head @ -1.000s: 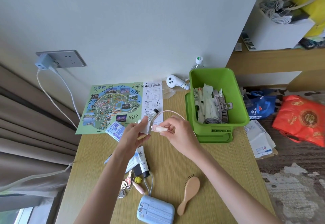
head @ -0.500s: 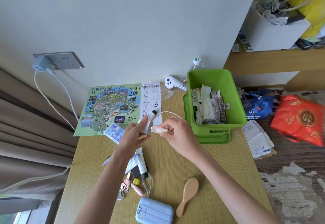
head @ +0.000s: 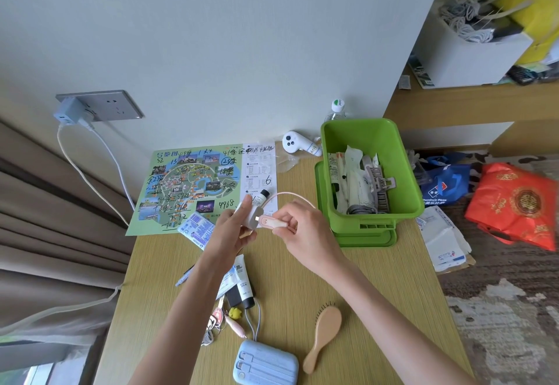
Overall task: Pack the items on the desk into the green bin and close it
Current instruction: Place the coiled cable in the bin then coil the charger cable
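Left hand (head: pixel 230 230) grips the white charger (head: pixel 248 212); right hand (head: pixel 305 227) pinches the pink cable plug (head: pixel 271 222); keep plug and charger in line, no twisting.

green bin (head: pixel 360 136) mouth open, contents piled toward near end | bare desk (head: pixel 363 278) strip before it | hairbrush (head: pixel 326 324) near front edge

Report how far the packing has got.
Done: tubes and a hair clip lie in the green bin. In hand: the left hand holds a white charger, the right hand pinches its pink cable plug. Left: hairbrush, blue case, map, keys are on the desk; the lid sits under the bin.
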